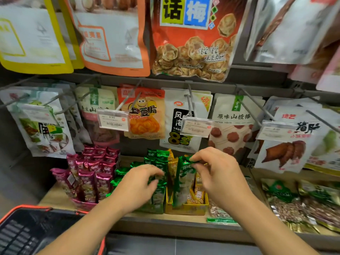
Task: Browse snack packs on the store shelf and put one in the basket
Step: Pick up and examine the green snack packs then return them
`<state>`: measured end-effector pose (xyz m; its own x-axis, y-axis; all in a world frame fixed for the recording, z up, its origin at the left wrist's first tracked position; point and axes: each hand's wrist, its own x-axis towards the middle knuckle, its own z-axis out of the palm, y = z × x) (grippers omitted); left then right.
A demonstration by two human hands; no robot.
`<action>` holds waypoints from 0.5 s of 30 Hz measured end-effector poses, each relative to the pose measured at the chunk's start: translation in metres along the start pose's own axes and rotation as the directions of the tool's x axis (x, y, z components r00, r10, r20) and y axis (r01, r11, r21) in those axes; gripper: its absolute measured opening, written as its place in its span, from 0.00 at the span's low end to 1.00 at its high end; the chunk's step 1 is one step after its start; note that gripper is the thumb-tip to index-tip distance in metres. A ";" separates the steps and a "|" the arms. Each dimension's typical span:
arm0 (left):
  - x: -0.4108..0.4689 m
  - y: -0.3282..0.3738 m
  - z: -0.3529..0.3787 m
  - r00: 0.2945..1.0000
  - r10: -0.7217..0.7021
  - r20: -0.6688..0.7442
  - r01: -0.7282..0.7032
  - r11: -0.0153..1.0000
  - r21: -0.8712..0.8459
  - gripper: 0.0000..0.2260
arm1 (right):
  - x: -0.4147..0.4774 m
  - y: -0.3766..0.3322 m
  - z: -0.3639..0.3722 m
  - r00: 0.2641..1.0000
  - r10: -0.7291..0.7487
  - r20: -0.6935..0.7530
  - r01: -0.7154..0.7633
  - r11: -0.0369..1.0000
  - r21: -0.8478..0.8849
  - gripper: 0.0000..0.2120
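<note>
Our right hand [219, 172] reaches over the middle of the wooden shelf [53, 197]. Its grip is pinched on the crimped top edge of a green snack pack [184, 179], thumb and fingertips closed on the foil. The pack hangs upright from that pinch, with its lower end down in front of the yellow display box [185, 208], which holds golden packs.

Just to the left, our left hand [137, 184] sits over the row of green packs [156, 157] standing in their own box. Its fingers are curled towards the pack tops and touch them, but we cannot tell whether this grip actually holds one or only rests there.

Further left, magenta packs [92, 172] stand packed in a pink box. On the right of the shelf lie larger loose bags [303, 205] with green and gold printing.

Above the shelf, bags hang from wire pegs, among them an orange potato-chip bag [145, 115], and a clear price tag [113, 120] sits on the end of a peg. Bigger bags hang on the row above.

The basket [27, 207], black with an orange rim, is at the near left, below the shelf edge and apart from both hands. The part of its inside that we can see is dark mesh.
</note>
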<state>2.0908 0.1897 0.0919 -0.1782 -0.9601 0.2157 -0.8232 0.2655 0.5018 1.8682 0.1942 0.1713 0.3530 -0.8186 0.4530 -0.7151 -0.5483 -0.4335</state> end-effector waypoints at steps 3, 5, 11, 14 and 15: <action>-0.005 0.031 -0.009 0.998 -0.044 0.043 0.055 0.961 -0.273 0.19 | -0.004 0.006 -0.002 0.992 0.078 0.098 -0.084 0.995 0.058 0.05; -0.009 0.051 -0.013 0.997 -0.023 0.075 0.051 0.914 -0.403 0.19 | -0.004 0.006 -0.001 0.982 0.113 0.153 -0.137 0.978 0.154 0.06; -0.013 0.075 -0.020 0.998 -0.068 0.016 0.065 0.823 -0.564 0.13 | -0.004 0.011 0.003 0.953 0.211 0.218 -0.294 0.821 0.490 0.12; -0.014 0.080 -0.024 0.987 -0.162 0.007 0.119 0.696 -0.708 0.12 | -0.005 0.015 0.014 0.876 0.227 0.425 -0.454 0.683 0.572 0.17; -0.015 0.082 -0.025 0.979 -0.202 0.033 0.154 0.621 -0.769 0.13 | -0.007 0.016 0.018 0.850 0.195 0.489 -0.475 0.683 0.555 0.17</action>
<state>2.0393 0.2281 0.1514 -0.0260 -0.9962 0.0826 -0.1245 0.0852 0.9886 1.8649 0.1880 0.1476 0.4559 -0.8864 -0.0802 -0.3214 -0.0799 -0.9436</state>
